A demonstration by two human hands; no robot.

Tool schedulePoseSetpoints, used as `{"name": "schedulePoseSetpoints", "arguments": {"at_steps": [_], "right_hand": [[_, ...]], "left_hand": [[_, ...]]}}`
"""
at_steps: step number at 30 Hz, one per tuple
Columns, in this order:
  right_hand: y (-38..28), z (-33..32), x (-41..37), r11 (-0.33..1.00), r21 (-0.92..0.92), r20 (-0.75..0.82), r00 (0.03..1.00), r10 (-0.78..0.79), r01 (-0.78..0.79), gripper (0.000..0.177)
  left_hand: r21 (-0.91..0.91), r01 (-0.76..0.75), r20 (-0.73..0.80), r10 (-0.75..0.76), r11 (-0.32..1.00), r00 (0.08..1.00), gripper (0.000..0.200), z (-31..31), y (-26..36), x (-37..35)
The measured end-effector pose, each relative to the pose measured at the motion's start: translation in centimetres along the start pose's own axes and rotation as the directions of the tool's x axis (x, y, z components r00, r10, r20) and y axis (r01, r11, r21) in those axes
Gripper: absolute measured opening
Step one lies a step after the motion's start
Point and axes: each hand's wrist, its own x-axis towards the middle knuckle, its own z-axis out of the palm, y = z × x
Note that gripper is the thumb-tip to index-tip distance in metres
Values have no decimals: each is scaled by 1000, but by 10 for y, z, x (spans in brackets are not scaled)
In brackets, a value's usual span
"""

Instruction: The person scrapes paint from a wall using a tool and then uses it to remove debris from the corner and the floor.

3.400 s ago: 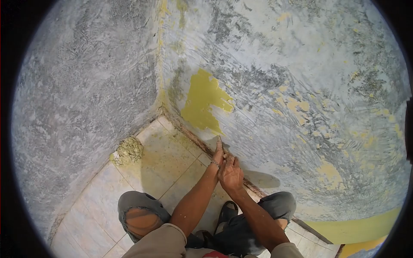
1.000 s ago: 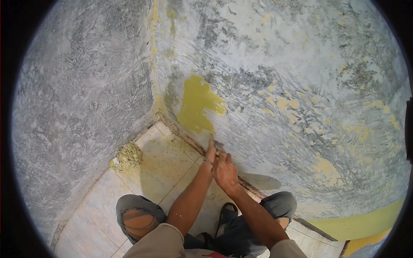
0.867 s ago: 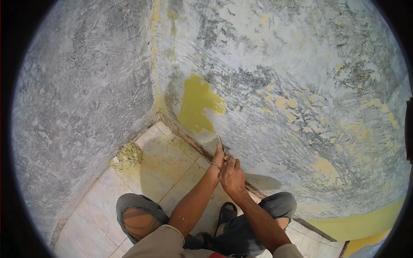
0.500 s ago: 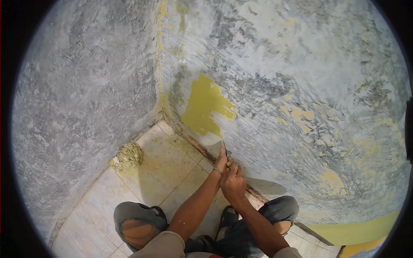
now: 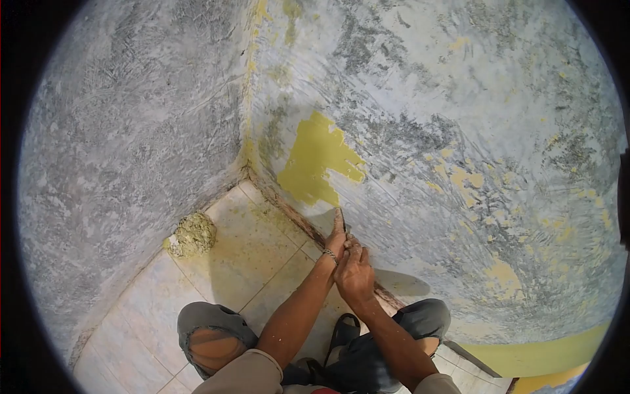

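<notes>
My left hand (image 5: pixel 336 238) is closed on a thin scraper (image 5: pixel 344 220), with a finger stretched along it towards the wall. Close beside it, to the right, my right hand (image 5: pixel 355 270) has its fingers bent round the lower end of the same tool, which is mostly hidden. The tool's tip is just below a patch of yellow-green paint (image 5: pixel 316 161) on the right wall (image 5: pixel 407 210). The patch has ragged edges, with grey-white scraped surface around it. A bracelet circles the left wrist.
A heap of yellowish scrapings (image 5: pixel 193 235) lies on the tiled floor (image 5: pixel 252 262) against the left wall (image 5: pixel 144 131). The two walls meet in a corner above it. My bent knees and sandalled feet are below the hands. A green strip runs along the lower right.
Both hands have shifted very slightly up and to the left in view, still together on the tool. The view has moved a little; the paint patch looks the same.
</notes>
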Motion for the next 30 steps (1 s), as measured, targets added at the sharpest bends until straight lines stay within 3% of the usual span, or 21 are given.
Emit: {"name": "schedulePoseSetpoints", "arguments": {"at_steps": [2,4,7,8,11,13,14,16,17,18,19,22,24,27,28,29,30], "right_hand": [[-14,2,5,999,15,-34,999,-37,37,28],[-15,8,9,1000,-11,3,1000,-24,24,30],[-21,18,17,998,-62,45,999,13,-11,33],[-23,21,20,996,-89,67,997,37,-31,35],[-27,33,30,994,-36,80,991,109,-107,35],[-1,53,50,972,8,133,963,-235,236,34],[-10,50,61,971,-2,108,965,-238,240,34],[-38,49,80,987,24,263,954,146,-158,34],[-33,51,72,988,31,262,955,137,-150,34],[-19,50,60,1000,-14,242,970,31,-28,33],[-4,47,46,994,-66,227,971,-74,91,33],[1,-2,2,989,-145,169,985,19,6,30],[3,-21,-9,998,52,-2,999,46,-46,29],[2,-1,3,998,-19,110,992,62,-60,27],[0,8,16,982,-119,175,977,-122,144,27],[-7,13,19,982,-119,176,977,-122,144,27],[-15,18,23,996,-87,188,982,7,9,27]], "left_hand": [[32,45,-24,-44,998,999,69,-12,6,16],[96,-45,-5,46,994,999,66,-18,5,24],[178,-31,-20,35,984,999,71,-24,23,25],[197,-151,17,151,969,988,71,-26,26,26],[199,-204,32,202,959,979,69,-30,42,33],[-91,-135,129,146,987,981,68,-42,62,49],[-78,-144,151,154,987,976,68,-45,69,61],[-63,-256,92,261,965,961,67,-55,90,75],[-63,-266,90,271,962,958,67,-49,88,54],[-8,-267,143,265,964,954,66,-38,78,37],[45,-266,196,253,963,947,66,-25,63,22],[16,-131,101,129,991,986,65,-5,-3,14],[80,-40,15,39,996,999,65,0,-25,13],[-6,-87,104,87,996,991,67,-7,-1,23],[-5,-83,107,84,996,991,67,-14,4,25],[-46,-43,97,48,998,994,66,-25,12,27],[-86,-9,88,17,996,996,65,-35,21,30]]}}
